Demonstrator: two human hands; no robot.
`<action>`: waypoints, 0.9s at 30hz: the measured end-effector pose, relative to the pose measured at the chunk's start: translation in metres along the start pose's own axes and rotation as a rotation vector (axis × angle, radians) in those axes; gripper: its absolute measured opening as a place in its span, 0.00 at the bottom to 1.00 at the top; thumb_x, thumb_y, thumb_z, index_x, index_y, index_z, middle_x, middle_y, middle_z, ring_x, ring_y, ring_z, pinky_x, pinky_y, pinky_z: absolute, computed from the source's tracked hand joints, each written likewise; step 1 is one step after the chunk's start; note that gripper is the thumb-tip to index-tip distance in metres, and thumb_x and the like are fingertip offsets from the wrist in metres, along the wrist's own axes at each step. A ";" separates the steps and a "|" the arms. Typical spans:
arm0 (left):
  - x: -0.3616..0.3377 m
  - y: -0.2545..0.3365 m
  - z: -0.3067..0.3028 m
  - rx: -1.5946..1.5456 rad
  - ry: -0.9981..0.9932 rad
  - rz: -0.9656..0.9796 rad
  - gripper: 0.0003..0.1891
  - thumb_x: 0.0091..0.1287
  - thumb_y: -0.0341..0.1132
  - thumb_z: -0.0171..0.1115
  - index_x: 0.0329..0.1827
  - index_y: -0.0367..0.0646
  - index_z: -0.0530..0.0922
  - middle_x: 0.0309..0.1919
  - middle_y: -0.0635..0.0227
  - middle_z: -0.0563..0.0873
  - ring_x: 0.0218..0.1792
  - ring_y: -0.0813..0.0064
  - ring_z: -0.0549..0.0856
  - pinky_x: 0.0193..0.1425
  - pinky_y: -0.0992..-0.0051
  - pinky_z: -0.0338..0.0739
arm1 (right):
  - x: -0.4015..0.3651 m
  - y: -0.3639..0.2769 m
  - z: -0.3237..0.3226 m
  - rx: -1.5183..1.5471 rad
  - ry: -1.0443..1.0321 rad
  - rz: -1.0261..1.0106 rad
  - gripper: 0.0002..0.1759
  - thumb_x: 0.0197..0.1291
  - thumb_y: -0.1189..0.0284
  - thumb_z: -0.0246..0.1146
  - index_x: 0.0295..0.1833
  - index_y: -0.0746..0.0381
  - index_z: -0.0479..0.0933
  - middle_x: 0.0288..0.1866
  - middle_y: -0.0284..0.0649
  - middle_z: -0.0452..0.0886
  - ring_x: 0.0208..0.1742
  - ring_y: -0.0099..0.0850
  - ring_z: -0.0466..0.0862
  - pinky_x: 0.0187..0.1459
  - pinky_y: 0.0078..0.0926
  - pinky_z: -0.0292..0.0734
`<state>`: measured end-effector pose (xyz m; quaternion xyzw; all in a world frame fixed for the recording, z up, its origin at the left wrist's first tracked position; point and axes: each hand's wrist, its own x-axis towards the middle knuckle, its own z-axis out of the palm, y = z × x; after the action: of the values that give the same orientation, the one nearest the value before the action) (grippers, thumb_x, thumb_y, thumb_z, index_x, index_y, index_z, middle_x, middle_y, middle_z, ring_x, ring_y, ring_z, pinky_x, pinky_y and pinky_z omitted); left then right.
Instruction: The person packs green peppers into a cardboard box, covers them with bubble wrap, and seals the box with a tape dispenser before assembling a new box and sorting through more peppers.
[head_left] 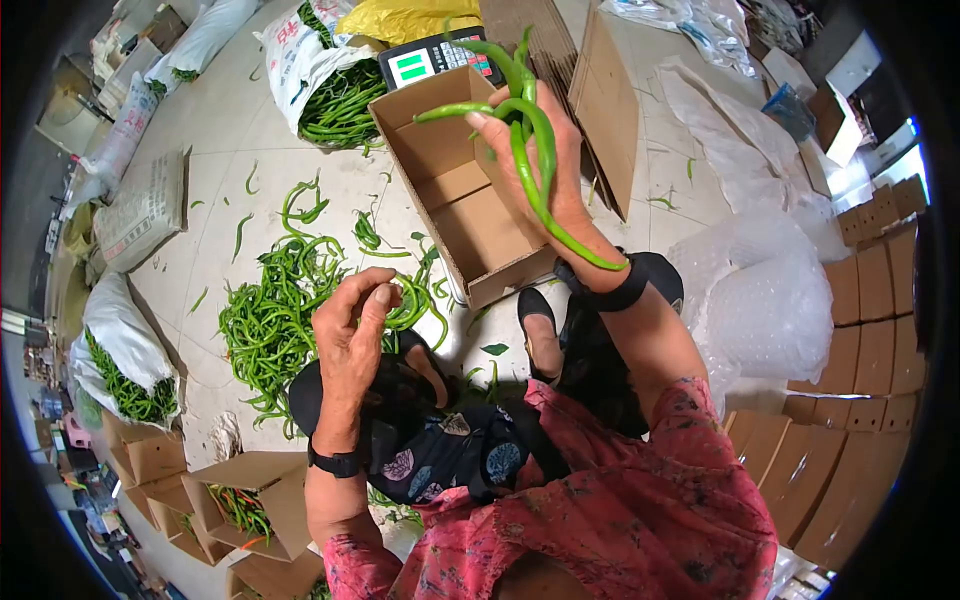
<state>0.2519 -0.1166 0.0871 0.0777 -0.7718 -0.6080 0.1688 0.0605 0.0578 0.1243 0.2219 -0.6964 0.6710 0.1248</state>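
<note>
My right hand (550,150) is closed around several long green chili peppers (541,150), held up over the right side of an open cardboard box (478,290). The peppers stick out past the fingers, and one curved pepper hangs along the wrist. The box's visible inside shows bare cardboard. Lower and to the left, my left hand (350,330) has its fingers curled in toward the thumb. Whatever it may pinch is hidden. It is nearest to a heap of green chili peppers (275,320) on the floor, whose right end lies behind the fingers.
A digital scale (435,58) stands behind the box, beside a white sack (290,60) spilling green peppers. Flattened cardboard (607,110) leans at the right. Bubble wrap (765,310) and stacked boxes (870,340) are farther right. A box (285,490) of mixed peppers sits lower left.
</note>
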 end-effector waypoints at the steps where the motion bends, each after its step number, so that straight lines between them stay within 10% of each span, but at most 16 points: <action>1: 0.000 0.003 -0.004 0.021 -0.006 0.010 0.10 0.71 0.28 0.59 0.49 0.32 0.82 0.36 0.65 0.87 0.39 0.77 0.84 0.46 0.77 0.79 | 0.007 0.006 -0.003 -0.208 0.032 -0.243 0.15 0.57 0.71 0.69 0.45 0.67 0.74 0.34 0.42 0.78 0.36 0.35 0.80 0.38 0.33 0.75; 3: 0.002 0.014 -0.021 -0.019 0.009 -0.013 0.10 0.70 0.28 0.60 0.49 0.32 0.82 0.37 0.65 0.87 0.40 0.76 0.85 0.47 0.77 0.79 | 0.013 0.018 -0.011 -0.424 -0.019 -0.524 0.14 0.54 0.75 0.66 0.45 0.68 0.73 0.38 0.51 0.75 0.41 0.52 0.77 0.43 0.44 0.73; 9: -0.009 -0.008 -0.124 0.103 0.148 -0.162 0.13 0.69 0.31 0.60 0.51 0.31 0.80 0.38 0.64 0.86 0.38 0.77 0.81 0.46 0.77 0.75 | -0.005 0.096 -0.031 -0.930 -0.476 -0.436 0.27 0.57 0.68 0.67 0.61 0.65 0.70 0.59 0.55 0.75 0.64 0.54 0.72 0.62 0.43 0.70; 14: -0.070 -0.203 -0.168 0.267 0.209 -0.424 0.11 0.69 0.30 0.61 0.52 0.37 0.82 0.35 0.65 0.88 0.35 0.77 0.85 0.42 0.76 0.78 | -0.018 0.060 -0.021 -1.089 -0.626 -0.414 0.26 0.52 0.78 0.66 0.59 0.65 0.73 0.59 0.53 0.77 0.58 0.54 0.77 0.57 0.44 0.75; 20: -0.084 -0.331 -0.061 0.700 -0.005 -0.223 0.13 0.57 0.28 0.66 0.46 0.40 0.81 0.40 0.55 0.86 0.44 0.54 0.85 0.48 0.62 0.79 | -0.032 0.039 0.006 -1.033 -0.631 -0.355 0.27 0.54 0.81 0.65 0.62 0.65 0.73 0.58 0.52 0.79 0.57 0.51 0.79 0.55 0.41 0.76; 22: -0.064 -0.347 -0.032 0.781 -0.048 -0.152 0.16 0.53 0.30 0.68 0.46 0.41 0.80 0.43 0.56 0.83 0.53 0.55 0.79 0.54 0.58 0.73 | -0.041 0.011 0.026 -0.788 -0.758 0.087 0.28 0.50 0.77 0.69 0.61 0.64 0.76 0.56 0.49 0.81 0.53 0.46 0.82 0.51 0.36 0.77; 27: -0.029 -0.412 0.013 1.143 -0.105 -0.083 0.24 0.49 0.35 0.72 0.50 0.39 0.76 0.47 0.55 0.81 0.55 0.57 0.75 0.56 0.56 0.66 | -0.056 0.009 0.037 -0.664 -0.944 0.111 0.24 0.48 0.75 0.71 0.54 0.64 0.79 0.50 0.47 0.84 0.48 0.43 0.84 0.47 0.35 0.79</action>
<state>0.2394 -0.1971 -0.3181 0.1564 -0.9815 -0.1037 0.0375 0.1097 0.0295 0.0878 0.4093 -0.8604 0.2504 -0.1719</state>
